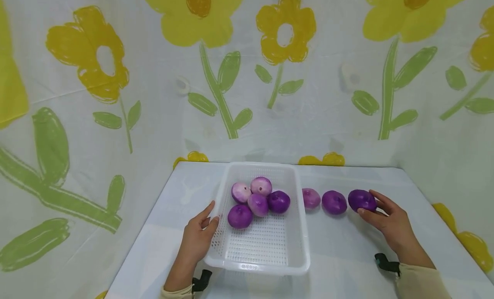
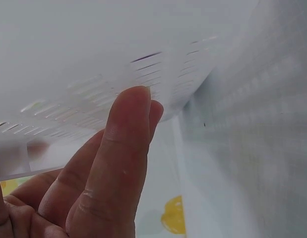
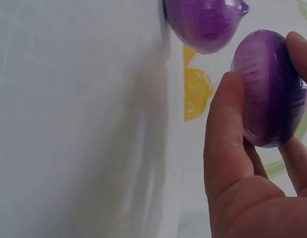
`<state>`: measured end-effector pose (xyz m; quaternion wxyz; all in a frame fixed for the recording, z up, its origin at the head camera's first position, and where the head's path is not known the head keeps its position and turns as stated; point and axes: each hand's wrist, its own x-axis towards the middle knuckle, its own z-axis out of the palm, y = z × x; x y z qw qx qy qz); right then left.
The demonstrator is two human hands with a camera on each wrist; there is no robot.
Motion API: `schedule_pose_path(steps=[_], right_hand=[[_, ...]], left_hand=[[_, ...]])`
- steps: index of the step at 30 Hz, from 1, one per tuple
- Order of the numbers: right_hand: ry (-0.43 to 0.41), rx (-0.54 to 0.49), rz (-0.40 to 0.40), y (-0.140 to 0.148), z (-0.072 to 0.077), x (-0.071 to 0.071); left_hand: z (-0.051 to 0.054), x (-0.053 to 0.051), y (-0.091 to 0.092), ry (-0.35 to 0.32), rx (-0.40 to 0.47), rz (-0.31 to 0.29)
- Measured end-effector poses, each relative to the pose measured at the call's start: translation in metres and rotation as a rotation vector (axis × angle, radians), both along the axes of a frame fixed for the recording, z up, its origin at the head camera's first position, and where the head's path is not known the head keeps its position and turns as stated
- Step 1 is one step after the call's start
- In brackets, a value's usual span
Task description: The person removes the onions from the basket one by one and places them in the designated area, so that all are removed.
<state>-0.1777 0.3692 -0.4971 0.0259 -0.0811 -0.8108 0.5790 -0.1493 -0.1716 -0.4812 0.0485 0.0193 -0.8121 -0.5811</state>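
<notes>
Head cam: looking at a rectangular white plastic basket (image 1: 256,249), rounded at the corners, with a gridded floor full of little holes. Sitting on a smooth white table (image 1: 347,264) in front of a whitish sheet (image 1: 162,89) printed with big yellow flowers and green stems. Inside, bunched toward the far half: five round onions (image 1: 240,216), anywhere from pale pinkish-white to deep purple, two showing light ends with a small dark spot. Just right of the basket, in a row on the table: a pinkish onion (image 1: 311,199), then a darker middle onion (image 1: 334,202). Next along, the dark purple onion (image 1: 362,200), squat and super glossy, clamped between thumb and fingers of the right hand (image 1: 391,224). Over on the other side, left hand (image 1: 197,237) gripping the basket's left edge.

Left wrist cam: mostly milky, see-through-ish plastic overhead, with rows of narrow slots. Fingers (image 2: 123,148) close together, up by the outside wall.

Right wrist cam: best look at the held onion. Like a flattened globe, streaky, mauve on one side and deep violet on the other, with a plasticky shine. Pinched from opposite sides, raised off the table. Nearby, a neighbouring onion (image 3: 208,22) with a pointy tip.
</notes>
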Motion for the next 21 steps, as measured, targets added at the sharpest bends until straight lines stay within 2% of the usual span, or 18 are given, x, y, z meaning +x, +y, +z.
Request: schedule_pose_path(steps=[4,12,17,21], right_hand=[[-0.005,0.0,-0.006,0.002,-0.004,0.0],[-0.086,0.033,-0.049,0.005,-0.012,0.0],[-0.119,0.008,-0.042,0.007,-0.013,-0.002],[-0.133,0.054,-0.056,0.006,-0.011,-0.007]], left_hand=[[-0.001,0.0,0.0,-0.002,0.023,-0.012],[-0.001,-0.001,-0.001,0.007,-0.026,-0.007],[-0.002,-0.002,-0.001,0.015,-0.025,-0.009],[-0.002,-0.001,-0.002,0.014,-0.006,-0.001]])
